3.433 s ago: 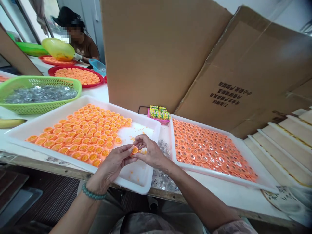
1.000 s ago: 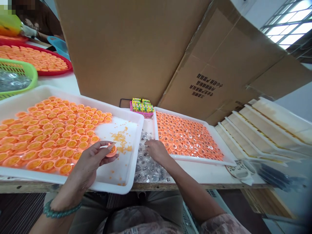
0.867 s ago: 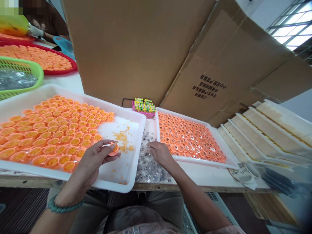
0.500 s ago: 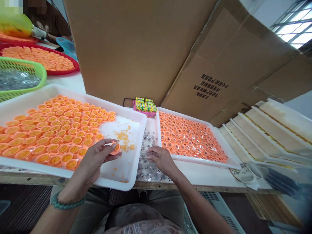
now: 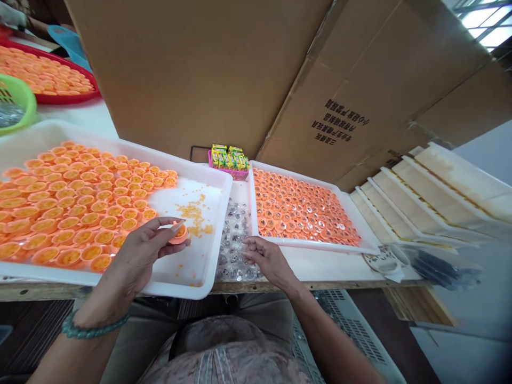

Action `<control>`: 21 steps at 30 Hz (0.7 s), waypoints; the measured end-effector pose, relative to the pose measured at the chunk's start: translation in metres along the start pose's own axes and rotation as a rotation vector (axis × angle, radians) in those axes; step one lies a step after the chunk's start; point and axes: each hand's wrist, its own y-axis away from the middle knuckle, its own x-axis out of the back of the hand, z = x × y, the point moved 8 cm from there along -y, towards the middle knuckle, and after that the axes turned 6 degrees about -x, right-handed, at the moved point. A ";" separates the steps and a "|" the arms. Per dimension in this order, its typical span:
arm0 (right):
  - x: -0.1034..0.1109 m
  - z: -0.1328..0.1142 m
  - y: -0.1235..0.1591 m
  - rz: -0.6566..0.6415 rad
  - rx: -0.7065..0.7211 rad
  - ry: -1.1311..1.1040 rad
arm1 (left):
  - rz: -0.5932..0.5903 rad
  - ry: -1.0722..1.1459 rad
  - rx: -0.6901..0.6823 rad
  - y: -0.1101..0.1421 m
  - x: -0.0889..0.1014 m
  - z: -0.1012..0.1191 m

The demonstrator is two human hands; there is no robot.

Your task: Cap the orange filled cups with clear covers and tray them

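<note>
My left hand [image 5: 140, 250] pinches a small orange cup [image 5: 178, 233] filled with yellow bits, held over the bare corner of the left white tray [image 5: 208, 266]. That tray carries several rows of the same filled orange cups [image 5: 80, 202] and some spilled yellow crumbs [image 5: 194, 216]. My right hand [image 5: 268, 258] rests on a pile of small clear lids [image 5: 236, 240] lying between the two trays, fingers curled onto them. The right white tray [image 5: 312, 245] is packed with lidded orange cups [image 5: 300, 210].
Large cardboard sheets [image 5: 224, 69] stand behind the trays. A pink basket of small yellow-green boxes [image 5: 228, 160] sits at the back. Stacked white trays [image 5: 424, 202] lie at the right. A red tray of orange cups [image 5: 44, 80] and a green basket [image 5: 18, 104] are far left.
Both hands worked on one cup together 3.4 s ago. Since then my right hand has gone to the clear lids; my left hand keeps holding the cup. The view shifted right and down.
</note>
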 end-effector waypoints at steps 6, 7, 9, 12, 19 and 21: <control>-0.007 -0.040 -0.007 -0.027 0.125 -0.240 | -0.042 0.001 0.029 -0.001 -0.003 -0.005; -0.013 -0.046 -0.010 -0.056 0.141 -0.301 | -0.042 0.007 0.026 0.000 -0.003 -0.005; -0.028 -0.058 -0.015 -0.124 0.172 -0.383 | -0.038 0.024 0.016 0.001 -0.003 -0.003; -0.049 -0.071 -0.020 -0.221 0.195 -0.414 | -0.028 0.056 0.002 0.003 -0.004 0.001; -0.068 -0.082 -0.030 -0.230 0.138 -0.448 | -0.108 0.165 -0.006 0.007 -0.010 0.005; -0.069 -0.083 -0.033 -0.205 0.108 -0.441 | -0.122 0.199 -0.019 0.008 -0.010 0.006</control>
